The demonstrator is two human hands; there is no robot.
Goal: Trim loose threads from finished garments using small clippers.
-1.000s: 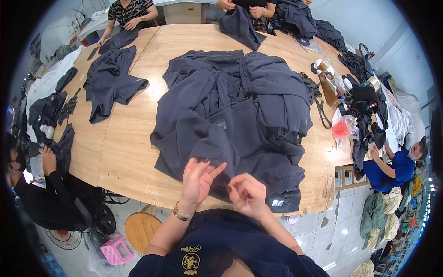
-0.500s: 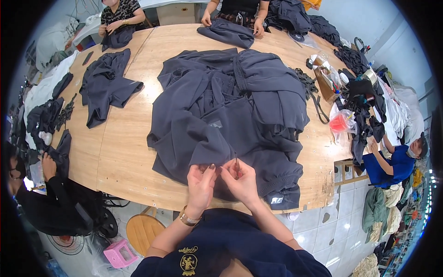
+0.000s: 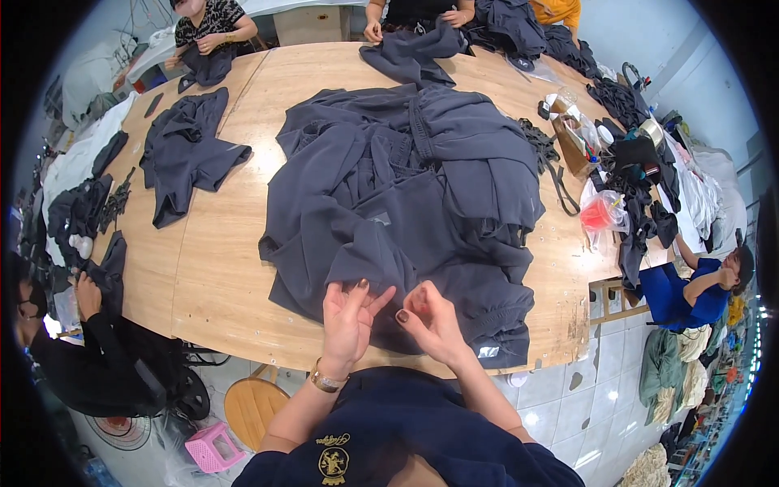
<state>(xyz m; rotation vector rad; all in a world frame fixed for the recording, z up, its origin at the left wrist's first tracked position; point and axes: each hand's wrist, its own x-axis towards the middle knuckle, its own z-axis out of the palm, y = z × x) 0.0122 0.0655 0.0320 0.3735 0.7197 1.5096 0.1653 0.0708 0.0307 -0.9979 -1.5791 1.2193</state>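
**Soft dark cloth at the near edge**

We have the dark garment pile (image 3: pixel 406 203) spread over the middle of the wooden tabletop (image 3: pixel 219 243), its near hem just under our hands. It looks light, limp and easily bunched; we judge the hem edge the best place to pinch. Our left hand (image 3: pixel 350 318) has its fingers loosely spread, holding nothing; our right hand (image 3: pixel 434 318) is curled narrow, contents unclear. Half a second ago both fingertips met together; now they are apart.

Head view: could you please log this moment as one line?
left hand: open, over dark garment pile | right hand: fingers curled, on pile edge | wooden table
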